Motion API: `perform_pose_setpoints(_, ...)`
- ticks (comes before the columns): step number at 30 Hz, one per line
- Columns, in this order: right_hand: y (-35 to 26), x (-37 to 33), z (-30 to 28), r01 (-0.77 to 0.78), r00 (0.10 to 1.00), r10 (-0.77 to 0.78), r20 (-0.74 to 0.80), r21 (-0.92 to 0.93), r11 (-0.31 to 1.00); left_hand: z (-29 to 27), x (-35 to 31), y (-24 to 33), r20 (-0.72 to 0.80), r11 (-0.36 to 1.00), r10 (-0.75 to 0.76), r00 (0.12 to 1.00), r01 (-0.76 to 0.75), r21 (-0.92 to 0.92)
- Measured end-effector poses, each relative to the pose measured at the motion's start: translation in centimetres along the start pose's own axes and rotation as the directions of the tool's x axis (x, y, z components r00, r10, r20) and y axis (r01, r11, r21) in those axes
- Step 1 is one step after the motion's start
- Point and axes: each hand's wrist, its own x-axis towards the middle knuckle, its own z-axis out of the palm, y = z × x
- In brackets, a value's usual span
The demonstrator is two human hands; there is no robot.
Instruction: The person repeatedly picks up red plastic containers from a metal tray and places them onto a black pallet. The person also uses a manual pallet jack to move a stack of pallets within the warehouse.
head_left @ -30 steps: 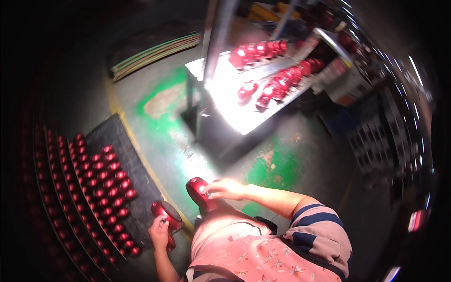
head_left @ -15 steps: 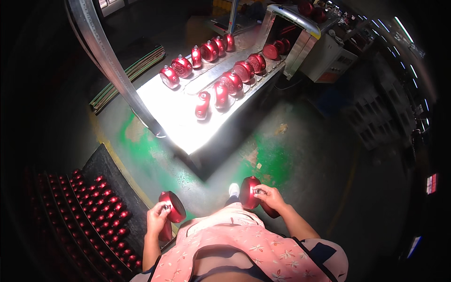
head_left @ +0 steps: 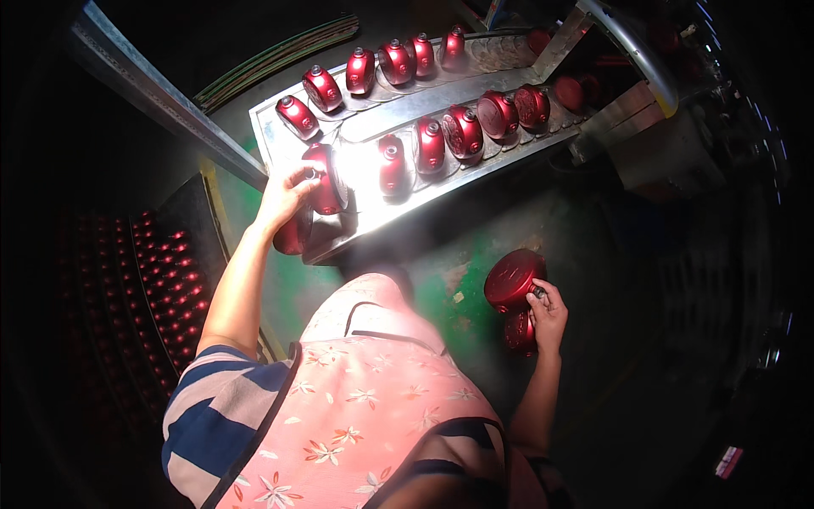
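My left hand [head_left: 288, 195] pinches the neck of a glossy red, flat round bottle [head_left: 328, 191] at the near left end of a lit metal conveyor table [head_left: 398, 117]. A second red bottle [head_left: 291, 236] hangs below that hand, partly hidden by it. Off to the right, over the floor, my right hand [head_left: 549, 316] grips another red bottle [head_left: 511, 282] by its neck, and one more red bottle [head_left: 519, 333] hangs under it. The fingers hide how the lower bottles are held. Nearest to my left hand on the table stand a red bottle [head_left: 297, 116] and another one [head_left: 391, 165].
Red bottles stand in two rows along the conveyor, leading to a metal-framed opening [head_left: 623, 51] at the far right. An upright metal post [head_left: 161, 93] rises at the left. Many small red-topped items [head_left: 170, 263] fill racks at lower left. Flat strips [head_left: 280, 59] lie behind.
I have come closer to the conveyor. My left hand has reached forward with its bottles to the table's near end. My right hand, still holding its bottles, has moved right and slightly forward.
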Motion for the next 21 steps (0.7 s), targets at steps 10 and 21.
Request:
perform_pose_setpoints(10, -13.5, 23.3, 1.3, 0.111, 0.98, -0.158, -0.118, -0.331, 0.937, 8.0, 15.6, -6.7, 0.19, 0.956, -0.114, 0.975, 0.056, 0.287)
perform_pose_setpoints(21, -22.4, 51.7, 16.0, 0.345, 0.875, -0.266, 0.404, -0.135, 0.929, 11.3, 18.1, -6.4, 0.055, 0.981, 0.151, 0.987, -0.156, 0.113)
